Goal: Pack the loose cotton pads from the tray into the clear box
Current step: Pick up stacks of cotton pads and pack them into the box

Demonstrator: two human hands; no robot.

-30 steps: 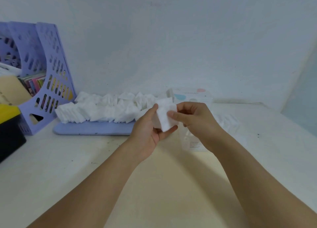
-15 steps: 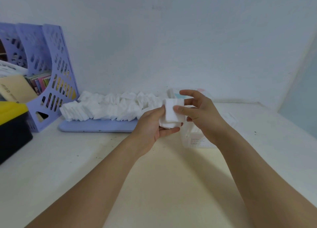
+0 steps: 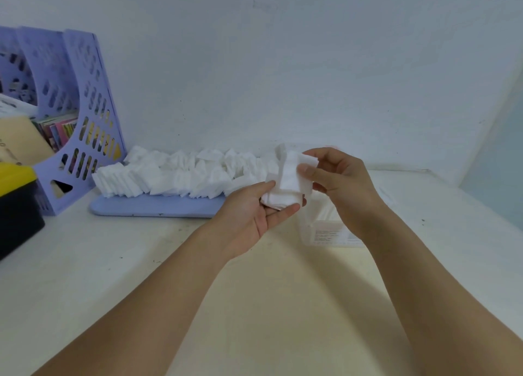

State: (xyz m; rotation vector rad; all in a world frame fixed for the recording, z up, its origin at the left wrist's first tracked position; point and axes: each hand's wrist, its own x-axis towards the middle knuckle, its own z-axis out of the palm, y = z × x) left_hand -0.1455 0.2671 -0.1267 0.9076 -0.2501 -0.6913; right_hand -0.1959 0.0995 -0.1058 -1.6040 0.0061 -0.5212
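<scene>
I am seeing both hands holding one small stack of soft, square white cotton pads (image 3: pixel 288 181): left hand (image 3: pixel 254 208) cupping it underneath, right hand (image 3: pixel 336 177) pinching its top. The clear box (image 3: pixel 325 228) is standing below; loose pads (image 3: pixel 175 174) are filling the lilac tray (image 3: pixel 152 207) at the desk's rear edge.

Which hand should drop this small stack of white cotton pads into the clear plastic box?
Right, probably. The right hand pinches the small stack of white cotton pads directly above the clear plastic box; the left hand only supports it from the tray side.
</scene>
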